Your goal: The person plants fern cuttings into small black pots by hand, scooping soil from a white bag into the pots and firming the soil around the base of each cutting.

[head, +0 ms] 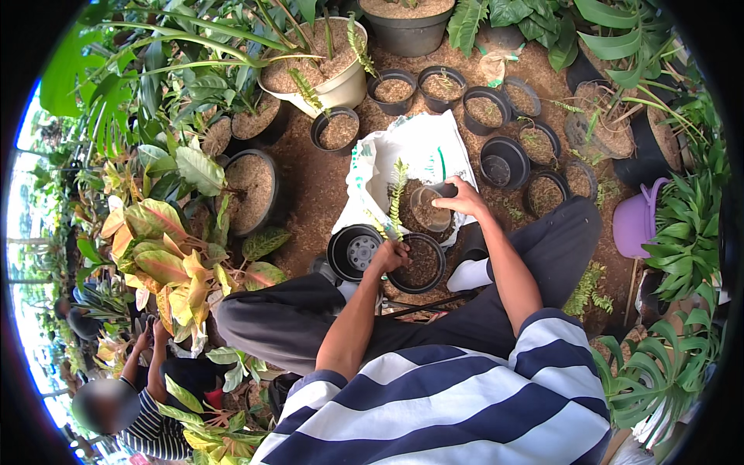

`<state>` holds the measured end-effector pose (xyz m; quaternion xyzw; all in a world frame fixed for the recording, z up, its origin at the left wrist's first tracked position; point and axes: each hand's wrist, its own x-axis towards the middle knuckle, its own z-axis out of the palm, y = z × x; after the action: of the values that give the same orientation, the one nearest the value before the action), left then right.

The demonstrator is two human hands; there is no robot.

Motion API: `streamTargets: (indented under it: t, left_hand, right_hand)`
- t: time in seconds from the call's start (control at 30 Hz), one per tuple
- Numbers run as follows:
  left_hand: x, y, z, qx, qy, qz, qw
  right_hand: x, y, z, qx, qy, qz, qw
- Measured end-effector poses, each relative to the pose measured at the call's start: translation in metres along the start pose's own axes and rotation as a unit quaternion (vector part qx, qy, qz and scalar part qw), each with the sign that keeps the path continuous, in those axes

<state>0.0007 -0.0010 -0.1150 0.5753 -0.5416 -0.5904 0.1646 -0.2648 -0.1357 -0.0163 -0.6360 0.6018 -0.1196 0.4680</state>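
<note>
My left hand (390,256) pinches the base of a small fern (397,195) at the rim of a black plastic pot (443,273) that holds dark potting mix. In my right hand (467,199) is a scoop (431,208) with a clear bowl and a dark handle, tilted over potting mix. That mix lies on an opened white sack (424,139) with green print. Touching the filled pot on its left stands an empty black pot (353,251) with drainage holes in its base. My fingers hide the lower end of the fern.
Several small black pots, including a fern pot (336,131) and an empty pot (504,163), stand around the sack. A purple bucket (632,226) is at right. Large potted plants crowd both sides. Another person (157,401) sits at lower left.
</note>
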Motion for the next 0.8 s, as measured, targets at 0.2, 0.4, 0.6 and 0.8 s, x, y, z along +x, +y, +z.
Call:
streamTargets:
  t: [0.2, 0.4, 0.6, 0.8]
  left_hand:
    - [0.001, 0.002, 0.001, 0.044, 0.021, -0.002, 0.999]
    - [-0.003, 0.007, 0.0, 0.026, 0.027, -0.015, 0.999]
    - [-0.007, 0.017, -0.002, 0.05, -0.004, 0.005, 0.999]
    - [-0.002, -0.006, -0.002, 0.036, -0.032, 0.037, 0.998]
  right_hand:
    - [-0.041, -0.053, 0.01, -0.17, -0.027, -0.008, 0.985]
    - [-0.051, -0.063, 0.021, -0.238, -0.041, 0.011, 0.97]
    - [-0.026, -0.02, 0.005, -0.029, -0.062, 0.012, 0.998]
    - [-0.001, 0.017, 0.0, -0.001, 0.105, 0.069, 0.992]
